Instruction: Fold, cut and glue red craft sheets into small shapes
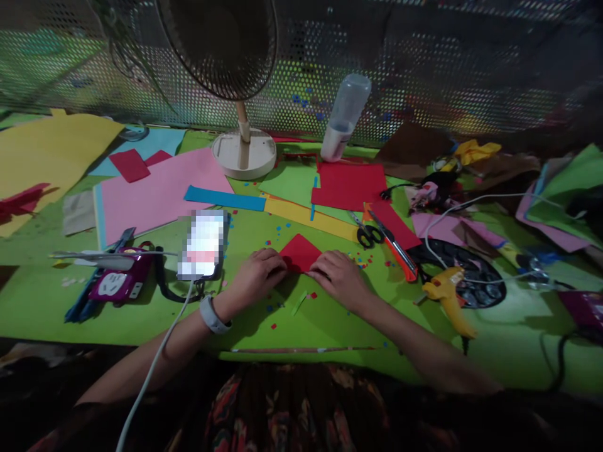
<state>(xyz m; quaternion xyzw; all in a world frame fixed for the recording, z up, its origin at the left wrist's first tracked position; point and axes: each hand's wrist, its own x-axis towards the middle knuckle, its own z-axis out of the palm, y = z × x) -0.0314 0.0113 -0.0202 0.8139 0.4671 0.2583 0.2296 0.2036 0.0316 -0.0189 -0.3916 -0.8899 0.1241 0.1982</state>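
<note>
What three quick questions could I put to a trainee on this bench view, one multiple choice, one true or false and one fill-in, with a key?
1. Which thing do the left hand and the right hand both touch?
A) the blue strip
B) the small red piece
C) the clear bottle

2. True or false: the yellow glue gun lies farther right in the picture than the black-handled scissors.

3. Fill in: the pale band is worn on the person's ____ wrist.

Key: 1. B; 2. True; 3. left
</note>
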